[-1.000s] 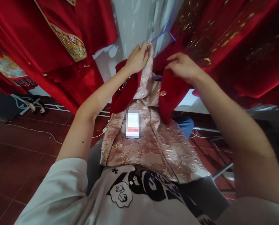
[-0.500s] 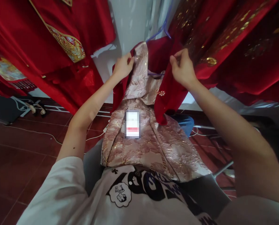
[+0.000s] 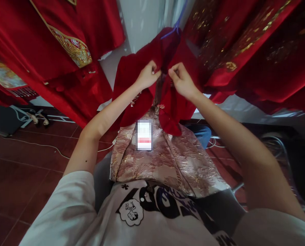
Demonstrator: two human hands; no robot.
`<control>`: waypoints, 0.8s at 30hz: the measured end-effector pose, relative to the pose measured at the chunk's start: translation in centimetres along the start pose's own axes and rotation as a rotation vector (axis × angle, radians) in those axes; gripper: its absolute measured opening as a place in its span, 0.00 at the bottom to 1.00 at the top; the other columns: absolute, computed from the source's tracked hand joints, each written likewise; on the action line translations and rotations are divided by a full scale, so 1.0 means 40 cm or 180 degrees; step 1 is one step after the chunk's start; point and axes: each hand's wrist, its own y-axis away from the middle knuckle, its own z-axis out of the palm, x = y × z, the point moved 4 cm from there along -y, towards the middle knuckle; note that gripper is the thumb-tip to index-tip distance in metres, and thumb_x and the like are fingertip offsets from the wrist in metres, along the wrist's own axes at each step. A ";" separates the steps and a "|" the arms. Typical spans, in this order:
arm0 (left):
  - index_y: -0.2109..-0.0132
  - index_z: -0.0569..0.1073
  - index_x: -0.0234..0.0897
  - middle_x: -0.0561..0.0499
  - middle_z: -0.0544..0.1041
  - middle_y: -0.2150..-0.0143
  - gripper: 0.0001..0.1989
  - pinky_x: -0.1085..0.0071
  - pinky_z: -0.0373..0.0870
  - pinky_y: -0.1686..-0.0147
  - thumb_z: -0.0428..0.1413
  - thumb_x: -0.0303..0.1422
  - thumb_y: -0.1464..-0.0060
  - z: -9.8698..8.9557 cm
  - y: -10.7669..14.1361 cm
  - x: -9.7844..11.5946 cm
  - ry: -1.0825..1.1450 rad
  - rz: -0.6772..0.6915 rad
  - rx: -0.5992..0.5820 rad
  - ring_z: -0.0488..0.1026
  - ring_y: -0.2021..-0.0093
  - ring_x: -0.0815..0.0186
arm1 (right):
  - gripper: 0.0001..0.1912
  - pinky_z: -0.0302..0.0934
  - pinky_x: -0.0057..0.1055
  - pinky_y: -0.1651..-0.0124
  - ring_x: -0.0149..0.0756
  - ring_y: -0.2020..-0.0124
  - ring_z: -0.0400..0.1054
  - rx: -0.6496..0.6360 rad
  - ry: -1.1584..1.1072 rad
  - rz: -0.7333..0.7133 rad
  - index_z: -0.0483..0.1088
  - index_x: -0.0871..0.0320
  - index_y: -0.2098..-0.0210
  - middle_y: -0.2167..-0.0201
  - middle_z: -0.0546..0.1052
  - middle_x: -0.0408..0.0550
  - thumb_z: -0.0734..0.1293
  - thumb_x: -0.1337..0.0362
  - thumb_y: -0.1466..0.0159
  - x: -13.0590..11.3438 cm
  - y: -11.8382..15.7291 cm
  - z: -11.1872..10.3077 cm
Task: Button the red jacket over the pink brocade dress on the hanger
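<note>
Jacket [image 3: 132, 73], deep red, covers the upper part of the brocade dress [image 3: 152, 167], its two front edges close together. Above the dress's middle, the left hand [image 3: 148, 76] pinches one edge and the right hand [image 3: 181, 80] pinches the other, both grips narrow. A phone [image 3: 144, 136] with a lit, blurred screen lies on the dress; a purple hanger [image 3: 171, 33] shows beyond the dress's top.

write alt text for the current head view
Left hand and right hand hold the facing front edges of a red garment over a pink-and-gold dress laid across the lap. A lit phone, its screen blurred, lies on the dress; red clothes with gold decoration hang on both sides.
</note>
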 end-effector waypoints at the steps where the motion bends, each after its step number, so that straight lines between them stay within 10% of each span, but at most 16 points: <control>1: 0.56 0.76 0.42 0.50 0.76 0.65 0.06 0.55 0.73 0.44 0.65 0.30 0.36 -0.002 0.005 -0.012 0.0025 -0.0026 0.0058 0.79 0.53 0.52 | 0.25 0.75 0.44 0.44 0.45 0.48 0.72 0.0019 0.0031 -0.0013 0.65 0.47 0.50 0.56 0.73 0.47 0.67 0.35 0.29 -0.003 0.004 -0.002; 11: 0.51 0.76 0.44 0.48 0.82 0.58 0.10 0.60 0.76 0.44 0.65 0.28 0.38 0.002 0.047 0.019 -0.0165 0.0304 -0.0085 0.82 0.51 0.55 | 0.24 0.75 0.45 0.41 0.48 0.44 0.72 0.0106 0.0103 -0.0164 0.67 0.46 0.48 0.53 0.75 0.49 0.67 0.35 0.29 -0.047 -0.007 0.020; 24: 0.54 0.78 0.41 0.52 0.86 0.60 0.10 0.70 0.79 0.50 0.68 0.26 0.39 -0.014 0.081 -0.055 -0.0026 0.0191 0.0688 0.85 0.55 0.63 | 0.26 0.77 0.46 0.43 0.46 0.49 0.78 0.0161 -0.0416 -0.0693 0.72 0.52 0.48 0.53 0.77 0.50 0.66 0.36 0.27 0.121 -0.085 0.070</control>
